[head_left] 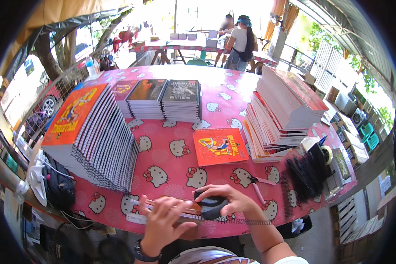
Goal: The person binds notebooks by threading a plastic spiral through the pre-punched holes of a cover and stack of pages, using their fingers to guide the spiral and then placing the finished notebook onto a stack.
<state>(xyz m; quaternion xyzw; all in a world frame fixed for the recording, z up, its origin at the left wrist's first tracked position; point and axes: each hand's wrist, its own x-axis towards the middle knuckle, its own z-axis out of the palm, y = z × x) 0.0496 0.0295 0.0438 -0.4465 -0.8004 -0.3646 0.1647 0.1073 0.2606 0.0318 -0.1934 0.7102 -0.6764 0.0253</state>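
"Gripping what, the right hand?"

"A rounded black tool, fingers curled over its top and thumb along its side. It is at the near edge of the pink, cat-printed surface, and a dark wire coil runs out from there toward the right forearm."

"And the left hand?"

"Open, its fingers spread over an orange-brown item just left of the tool — mostly hidden, so nobody can tell whether the fingers press on it."

"What lies around them?"

"Beyond the hands, an orange notebook lies flat. Nearer and to its right, pink-handled pliers rest with their handles apart, near a heap of black coils."

"Any stacks?"

"A tall one of orange coil-bound notebooks at the left, two dark-covered stacks farther back, and an uneven red-covered pile at the right. In the background a person stands beside another table."
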